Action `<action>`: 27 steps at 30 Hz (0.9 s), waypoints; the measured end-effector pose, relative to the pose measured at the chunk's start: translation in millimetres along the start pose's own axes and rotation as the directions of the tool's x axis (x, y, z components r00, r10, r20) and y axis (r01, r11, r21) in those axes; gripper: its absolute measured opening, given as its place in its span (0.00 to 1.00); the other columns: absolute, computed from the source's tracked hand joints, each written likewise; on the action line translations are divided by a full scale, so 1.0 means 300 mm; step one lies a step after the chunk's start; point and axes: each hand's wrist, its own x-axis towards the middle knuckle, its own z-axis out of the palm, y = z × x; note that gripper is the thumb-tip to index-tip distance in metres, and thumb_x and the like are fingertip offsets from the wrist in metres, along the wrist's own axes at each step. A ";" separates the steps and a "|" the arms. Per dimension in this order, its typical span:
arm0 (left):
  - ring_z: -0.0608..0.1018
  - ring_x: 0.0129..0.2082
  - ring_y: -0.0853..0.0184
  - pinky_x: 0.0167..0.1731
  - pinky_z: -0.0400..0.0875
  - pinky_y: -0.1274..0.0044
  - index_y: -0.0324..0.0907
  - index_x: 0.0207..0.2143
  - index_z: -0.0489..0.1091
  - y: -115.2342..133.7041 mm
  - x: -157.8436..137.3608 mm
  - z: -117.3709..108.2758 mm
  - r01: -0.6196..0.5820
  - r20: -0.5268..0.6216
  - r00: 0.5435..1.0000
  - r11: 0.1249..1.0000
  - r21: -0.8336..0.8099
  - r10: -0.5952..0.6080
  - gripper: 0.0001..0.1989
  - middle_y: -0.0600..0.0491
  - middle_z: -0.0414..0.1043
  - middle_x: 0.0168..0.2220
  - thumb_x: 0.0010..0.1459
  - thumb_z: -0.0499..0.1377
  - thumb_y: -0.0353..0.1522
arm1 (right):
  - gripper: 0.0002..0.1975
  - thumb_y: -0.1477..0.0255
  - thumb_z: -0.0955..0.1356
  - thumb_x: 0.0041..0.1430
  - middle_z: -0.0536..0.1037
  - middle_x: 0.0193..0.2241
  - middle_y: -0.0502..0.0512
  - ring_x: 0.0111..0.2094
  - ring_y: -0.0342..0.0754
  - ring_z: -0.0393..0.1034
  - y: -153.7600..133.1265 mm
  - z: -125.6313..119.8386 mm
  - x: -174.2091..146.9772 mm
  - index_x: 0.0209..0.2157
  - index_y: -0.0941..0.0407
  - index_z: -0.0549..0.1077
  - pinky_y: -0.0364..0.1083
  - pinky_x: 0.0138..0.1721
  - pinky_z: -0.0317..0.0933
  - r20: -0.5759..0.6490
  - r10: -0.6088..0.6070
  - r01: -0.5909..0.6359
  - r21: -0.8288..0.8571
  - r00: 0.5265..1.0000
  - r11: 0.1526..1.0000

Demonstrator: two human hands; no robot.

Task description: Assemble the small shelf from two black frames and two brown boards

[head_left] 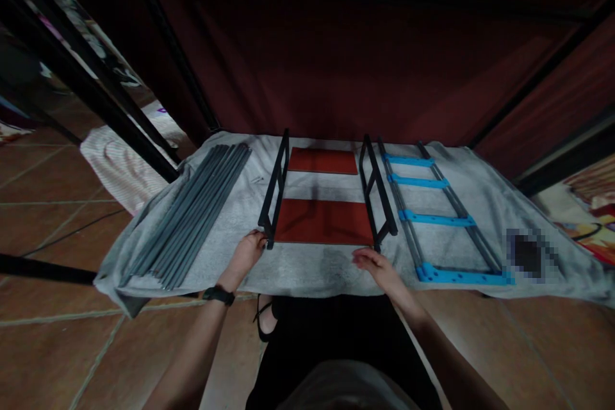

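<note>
Two red-brown boards, a near one [324, 221] and a far one [321, 161], lie between two black side frames, left [276, 189] and right [377, 189], on a grey cloth. My left hand [248, 251] is at the near foot of the left frame, its fingertips closed on that corner; a small shiny bit shows there, too small to name. Near the front right corner of the near board is my right hand [379, 267], palm partly turned up, fingers apart and nothing visible in them. Whether it touches the right frame's foot is unclear.
Several grey metal tubes [196, 211] lie bundled on the left of the cloth [307, 275]. Small metal pieces [258, 179] rest beside them. To the right lies a grey tube rack with blue crosspieces [437, 220], next to a pixelated dark patch. Black bars [81, 70] frame the dark red backdrop.
</note>
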 end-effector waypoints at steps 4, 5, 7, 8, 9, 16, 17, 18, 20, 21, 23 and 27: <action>0.79 0.34 0.60 0.40 0.71 0.74 0.43 0.28 0.77 -0.020 0.024 0.000 0.016 0.042 0.999 1.000 -0.010 -0.015 0.08 0.46 0.78 0.34 0.55 0.57 0.28 | 0.15 0.55 0.68 0.53 0.82 0.33 0.61 0.38 0.57 0.78 0.134 -0.249 -0.044 0.35 0.51 0.79 0.57 0.46 0.72 -0.284 -0.050 0.021 -0.102 0.957 0.995; 0.79 0.33 0.60 0.39 0.70 0.74 0.42 0.28 0.76 -0.021 0.030 -0.001 0.021 0.052 0.998 1.000 -0.002 -0.021 0.08 0.46 0.78 0.34 0.54 0.58 0.27 | 0.15 0.57 0.68 0.53 0.83 0.34 0.61 0.38 0.57 0.78 0.160 -0.292 -0.043 0.36 0.51 0.78 0.58 0.47 0.71 -0.334 -0.060 0.019 -0.124 0.941 0.992; 0.79 0.32 0.60 0.37 0.70 0.74 0.42 0.28 0.76 -0.019 0.039 -0.004 0.025 0.070 0.997 0.999 0.023 -0.026 0.07 0.45 0.78 0.33 0.54 0.58 0.26 | 0.15 0.60 0.67 0.53 0.83 0.37 0.61 0.40 0.57 0.78 0.200 -0.350 -0.028 0.38 0.53 0.78 0.59 0.50 0.70 -0.383 -0.100 0.026 -0.192 0.918 0.981; 0.79 0.32 0.60 0.37 0.69 0.74 0.42 0.29 0.76 -0.016 0.042 -0.007 0.026 0.080 0.996 0.999 0.039 -0.029 0.08 0.45 0.78 0.33 0.54 0.57 0.26 | 0.15 0.61 0.66 0.53 0.82 0.39 0.62 0.42 0.57 0.78 0.213 -0.365 -0.015 0.39 0.53 0.78 0.60 0.52 0.69 -0.392 -0.131 0.034 -0.244 0.910 0.969; 0.79 0.32 0.61 0.37 0.69 0.74 0.41 0.29 0.76 -0.011 0.043 -0.011 0.027 0.092 0.995 0.998 0.055 -0.032 0.08 0.45 0.79 0.32 0.55 0.57 0.25 | 0.16 0.62 0.65 0.54 0.82 0.41 0.63 0.43 0.57 0.77 0.222 -0.370 -0.001 0.40 0.54 0.78 0.59 0.53 0.68 -0.391 -0.166 0.043 -0.305 0.905 0.951; 0.80 0.37 0.60 0.42 0.70 0.75 0.41 0.32 0.78 0.018 0.033 -0.039 -0.033 0.118 0.993 0.988 0.152 0.015 0.10 0.42 0.81 0.39 0.57 0.56 0.25 | 0.17 0.73 0.62 0.60 0.80 0.47 0.62 0.49 0.54 0.76 0.204 -0.300 0.094 0.45 0.55 0.78 0.54 0.56 0.67 -0.217 -0.280 0.073 -0.656 0.935 0.751; 0.81 0.37 0.60 0.41 0.70 0.75 0.41 0.32 0.78 0.018 0.033 -0.041 -0.043 0.126 0.992 0.987 0.156 0.023 0.10 0.42 0.81 0.38 0.57 0.56 0.25 | 0.16 0.74 0.62 0.61 0.80 0.48 0.62 0.49 0.53 0.76 0.197 -0.291 0.101 0.45 0.55 0.79 0.52 0.56 0.67 -0.182 -0.280 0.085 -0.679 0.943 0.729; 0.81 0.36 0.60 0.41 0.70 0.75 0.41 0.31 0.78 0.016 0.033 -0.043 -0.052 0.136 0.990 0.986 0.160 0.030 0.10 0.43 0.81 0.37 0.57 0.56 0.26 | 0.16 0.75 0.62 0.61 0.80 0.48 0.61 0.49 0.53 0.76 0.190 -0.286 0.106 0.45 0.55 0.79 0.51 0.56 0.67 -0.153 -0.276 0.094 -0.697 0.949 0.711; 0.81 0.36 0.59 0.40 0.71 0.75 0.42 0.31 0.78 0.005 0.036 -0.043 -0.065 0.141 0.989 0.981 0.184 0.039 0.10 0.44 0.82 0.37 0.56 0.56 0.27 | 0.15 0.76 0.63 0.61 0.79 0.48 0.61 0.48 0.52 0.76 0.177 -0.281 0.113 0.44 0.55 0.79 0.49 0.55 0.67 -0.121 -0.266 0.101 -0.718 0.956 0.689; 0.82 0.37 0.58 0.41 0.72 0.74 0.43 0.32 0.78 -0.003 0.040 -0.041 -0.067 0.131 0.990 0.976 0.205 0.040 0.10 0.44 0.82 0.37 0.57 0.56 0.29 | 0.14 0.77 0.64 0.61 0.80 0.47 0.61 0.48 0.51 0.76 0.172 -0.281 0.117 0.44 0.56 0.79 0.48 0.54 0.67 -0.116 -0.265 0.103 -0.720 0.957 0.687; 0.83 0.39 0.57 0.42 0.73 0.74 0.44 0.34 0.79 -0.025 0.048 -0.035 -0.079 0.114 0.992 0.963 0.258 0.051 0.11 0.44 0.82 0.40 0.58 0.55 0.31 | 0.13 0.78 0.64 0.61 0.80 0.46 0.60 0.46 0.50 0.76 0.165 -0.284 0.124 0.43 0.56 0.79 0.47 0.53 0.67 -0.104 -0.272 0.118 -0.714 0.957 0.690; 0.83 0.41 0.57 0.43 0.74 0.74 0.41 0.38 0.79 -0.055 0.064 -0.023 -0.108 0.156 0.986 0.925 0.364 0.054 0.16 0.43 0.82 0.43 0.61 0.51 0.33 | 0.10 0.79 0.65 0.62 0.79 0.41 0.56 0.42 0.48 0.75 0.174 -0.285 0.135 0.40 0.55 0.77 0.46 0.49 0.67 -0.093 -0.292 0.132 -0.736 0.952 0.664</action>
